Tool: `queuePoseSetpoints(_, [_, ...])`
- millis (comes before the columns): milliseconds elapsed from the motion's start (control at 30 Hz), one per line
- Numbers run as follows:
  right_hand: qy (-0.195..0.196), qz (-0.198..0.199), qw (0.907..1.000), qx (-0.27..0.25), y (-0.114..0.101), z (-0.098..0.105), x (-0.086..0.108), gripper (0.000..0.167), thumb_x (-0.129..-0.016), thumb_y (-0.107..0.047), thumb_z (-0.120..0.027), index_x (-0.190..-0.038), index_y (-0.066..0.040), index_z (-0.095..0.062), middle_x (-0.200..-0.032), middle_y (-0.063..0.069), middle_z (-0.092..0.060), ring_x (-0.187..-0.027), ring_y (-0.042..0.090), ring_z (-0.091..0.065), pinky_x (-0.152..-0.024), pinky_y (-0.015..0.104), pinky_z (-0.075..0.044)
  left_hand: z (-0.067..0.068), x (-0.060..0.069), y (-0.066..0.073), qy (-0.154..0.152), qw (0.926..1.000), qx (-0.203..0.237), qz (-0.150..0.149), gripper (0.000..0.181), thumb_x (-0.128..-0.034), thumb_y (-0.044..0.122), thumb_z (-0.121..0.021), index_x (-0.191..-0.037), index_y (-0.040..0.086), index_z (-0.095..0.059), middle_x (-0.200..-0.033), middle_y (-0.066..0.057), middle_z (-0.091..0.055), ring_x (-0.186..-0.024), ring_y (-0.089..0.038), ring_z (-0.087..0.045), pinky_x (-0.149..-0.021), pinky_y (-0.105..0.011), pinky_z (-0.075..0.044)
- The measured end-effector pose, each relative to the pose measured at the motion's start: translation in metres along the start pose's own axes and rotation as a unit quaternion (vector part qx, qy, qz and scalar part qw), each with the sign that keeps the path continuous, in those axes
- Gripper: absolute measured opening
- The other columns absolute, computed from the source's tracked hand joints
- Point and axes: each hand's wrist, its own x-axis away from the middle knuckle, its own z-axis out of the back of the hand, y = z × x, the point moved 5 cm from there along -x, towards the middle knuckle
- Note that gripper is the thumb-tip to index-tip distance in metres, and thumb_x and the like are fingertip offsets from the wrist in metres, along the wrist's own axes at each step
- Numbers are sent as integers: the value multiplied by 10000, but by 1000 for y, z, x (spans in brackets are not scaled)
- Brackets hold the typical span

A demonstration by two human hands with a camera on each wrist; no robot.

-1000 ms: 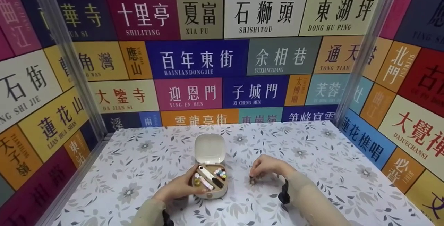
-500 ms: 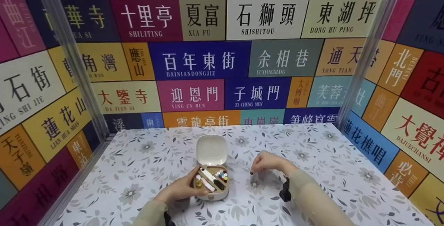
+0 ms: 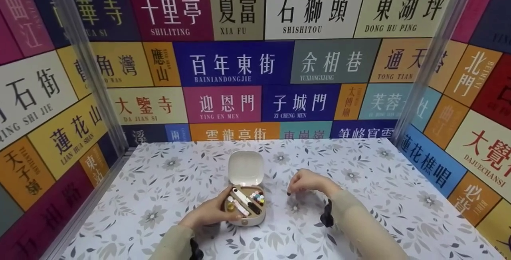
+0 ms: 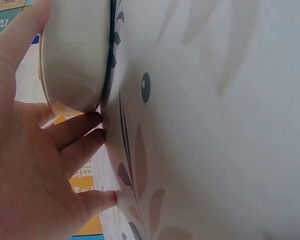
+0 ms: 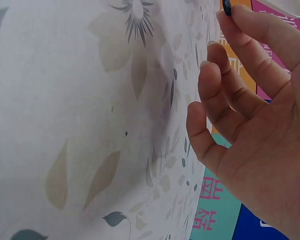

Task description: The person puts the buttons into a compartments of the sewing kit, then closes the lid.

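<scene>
A small cream case (image 3: 252,222) stands on the table with its lid (image 3: 246,168) raised. My left hand (image 3: 209,211) holds it from the left side, thumb over the front rim. In the left wrist view, the fingers of that hand (image 4: 45,155) lie along the smooth case wall (image 4: 75,55). Inside the case are a white-and-black pen-like tool (image 3: 246,200), a pale pink stick (image 3: 241,208), a small gold item (image 3: 230,207) and several coloured buttons (image 3: 258,198). To the right, my right hand (image 3: 311,182) pinches a small black button (image 5: 227,7) between thumb and index finger, other fingers loosely bent.
A white cloth (image 3: 359,212) with grey flowers and leaves covers the table. Panels with large lettering (image 3: 235,62) enclose the back and both sides, with clear upright posts (image 3: 423,72) at the corners.
My right hand has risen a little off the cloth, with the black button in its fingertips. The left hand stays on the case. The head view has shifted slightly.
</scene>
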Motion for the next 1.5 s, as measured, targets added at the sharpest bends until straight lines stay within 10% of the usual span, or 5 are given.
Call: queuePoseSetpoints(1500, [252, -17, 9995, -181, -15, -13, -10, 111, -770, -86, -670, -806, -26, -756, -644, -47, -616, -551, 89, -447, -538, 243, -386, 1, 0, 0, -23, 9999, -148, 27, 1119, -718, 513, -806, -1571, 246, -132, -1542, -204, -293, -1363, -446, -313, -1084, -663, -186])
